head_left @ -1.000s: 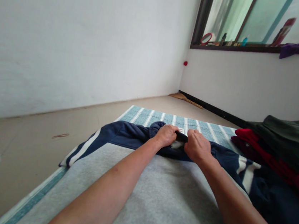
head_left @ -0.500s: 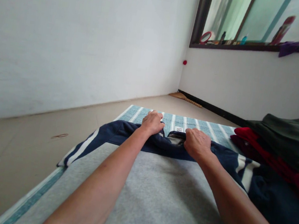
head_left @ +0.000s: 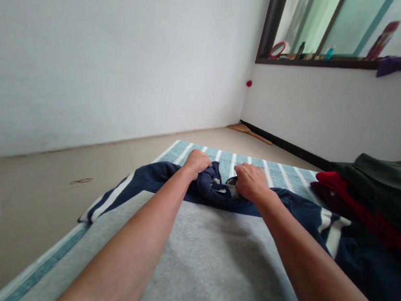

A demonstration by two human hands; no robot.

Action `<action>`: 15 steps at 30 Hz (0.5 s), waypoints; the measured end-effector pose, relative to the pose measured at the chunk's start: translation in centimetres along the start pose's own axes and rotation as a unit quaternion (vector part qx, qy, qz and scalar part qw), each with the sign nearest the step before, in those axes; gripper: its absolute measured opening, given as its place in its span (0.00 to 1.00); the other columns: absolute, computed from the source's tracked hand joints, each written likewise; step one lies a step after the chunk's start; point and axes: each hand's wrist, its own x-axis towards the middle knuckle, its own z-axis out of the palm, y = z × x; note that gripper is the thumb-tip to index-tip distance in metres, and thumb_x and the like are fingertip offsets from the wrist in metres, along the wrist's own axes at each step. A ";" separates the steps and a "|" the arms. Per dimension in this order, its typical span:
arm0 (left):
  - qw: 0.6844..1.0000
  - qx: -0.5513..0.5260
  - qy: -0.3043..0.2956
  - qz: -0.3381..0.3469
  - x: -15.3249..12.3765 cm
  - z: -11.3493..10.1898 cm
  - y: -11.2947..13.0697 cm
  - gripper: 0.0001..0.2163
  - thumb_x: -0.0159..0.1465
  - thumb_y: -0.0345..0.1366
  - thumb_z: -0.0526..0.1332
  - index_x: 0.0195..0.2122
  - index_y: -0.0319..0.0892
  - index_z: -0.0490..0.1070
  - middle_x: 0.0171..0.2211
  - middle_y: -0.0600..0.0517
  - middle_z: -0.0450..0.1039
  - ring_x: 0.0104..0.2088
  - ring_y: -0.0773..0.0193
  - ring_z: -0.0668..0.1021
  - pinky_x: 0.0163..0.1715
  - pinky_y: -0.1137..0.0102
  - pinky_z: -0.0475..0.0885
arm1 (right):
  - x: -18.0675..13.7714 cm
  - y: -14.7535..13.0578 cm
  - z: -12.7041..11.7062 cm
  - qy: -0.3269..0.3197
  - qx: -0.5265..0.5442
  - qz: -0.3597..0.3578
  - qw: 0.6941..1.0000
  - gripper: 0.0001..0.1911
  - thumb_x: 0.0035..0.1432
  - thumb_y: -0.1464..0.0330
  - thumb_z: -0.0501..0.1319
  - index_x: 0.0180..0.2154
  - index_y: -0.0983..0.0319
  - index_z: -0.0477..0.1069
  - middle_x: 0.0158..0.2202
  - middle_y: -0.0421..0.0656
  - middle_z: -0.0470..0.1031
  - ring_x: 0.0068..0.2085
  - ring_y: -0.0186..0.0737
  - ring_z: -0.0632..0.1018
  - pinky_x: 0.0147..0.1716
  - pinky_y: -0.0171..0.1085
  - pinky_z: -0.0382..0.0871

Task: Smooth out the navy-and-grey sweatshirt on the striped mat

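Head camera shows a grey and navy sweatshirt [head_left: 210, 258] lying flat on a striped teal mat [head_left: 277, 174] on the floor. Both arms reach forward to its far edge, where the navy collar [head_left: 214, 187] is bunched up. The left hand [head_left: 196, 162] is closed, its fingers curled together and clamped on the navy cloth at the left of the collar. The right hand [head_left: 251, 181] rests at the right of the collar with fingers bent down onto the cloth; whether it pinches the cloth, one cannot tell. The two hands are near each other but apart. A pile of red and dark green clothes [head_left: 380, 195] lies at the right, beside the sweatshirt.
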 end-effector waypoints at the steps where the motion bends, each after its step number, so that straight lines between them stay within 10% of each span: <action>1: 0.999 -0.030 -0.009 -0.009 0.0 -0.1 -0.1 0.04 0.46 0.25 0.60 0.23 0.37 0.71 0.22 0.52 0.73 0.27 0.61 0.77 0.25 0.73 0.70 | 0.2 -0.3 0.1 0.006 0.019 -0.004 1.000 0.16 0.54 0.77 0.54 0.44 0.63 0.72 0.46 0.53 0.73 0.49 0.50 0.72 0.46 0.43 0.63; 15: 0.982 -0.152 -0.103 -0.047 -0.4 -0.7 -0.6 0.05 0.43 0.22 0.58 0.20 0.37 0.68 0.18 0.55 0.69 0.21 0.67 0.73 0.24 0.72 0.71 | 6.1 -2.6 4.5 0.005 0.292 0.123 0.948 0.21 0.54 0.75 0.57 0.51 0.65 0.68 0.41 0.46 0.76 0.40 0.39 0.77 0.37 0.34 0.69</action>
